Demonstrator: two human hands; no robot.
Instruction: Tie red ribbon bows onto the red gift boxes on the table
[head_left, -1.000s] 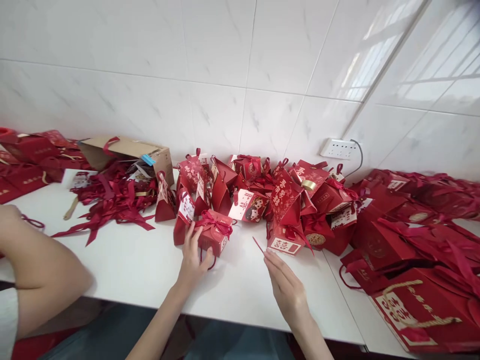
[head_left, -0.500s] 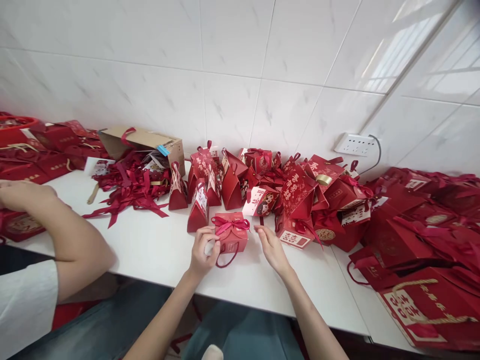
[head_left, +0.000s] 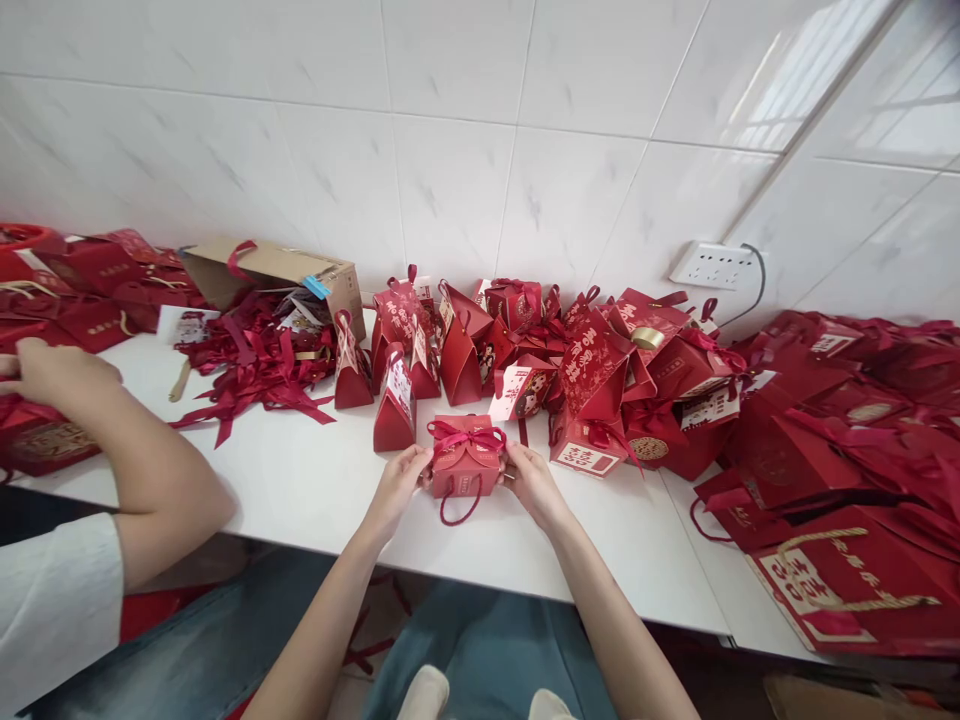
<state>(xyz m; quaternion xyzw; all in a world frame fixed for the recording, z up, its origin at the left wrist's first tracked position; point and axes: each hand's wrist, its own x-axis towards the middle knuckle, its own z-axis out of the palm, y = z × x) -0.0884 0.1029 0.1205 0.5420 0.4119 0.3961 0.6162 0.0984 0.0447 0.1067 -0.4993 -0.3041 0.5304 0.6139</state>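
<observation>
A small red gift box (head_left: 466,463) with a red ribbon bow on top and a cord loop at its front sits on the white table (head_left: 315,490). My left hand (head_left: 401,482) grips its left side and my right hand (head_left: 527,482) grips its right side, fingers curled against the box. Just behind it stand red triangular boxes (head_left: 395,402) and a heap of more red gift boxes (head_left: 600,385).
Another person's arm (head_left: 131,450) reaches in from the left, its hand on red bags (head_left: 37,440). A cardboard box (head_left: 270,272) and loose red ribbons (head_left: 255,375) lie at back left. Large red bags (head_left: 832,500) fill the right. A wall socket (head_left: 712,265) is on the tiles.
My right hand came in from the right and closed on the box's right side. The box was drawn a little nearer and squared up between both hands. The other person's hand shifted over the bags.
</observation>
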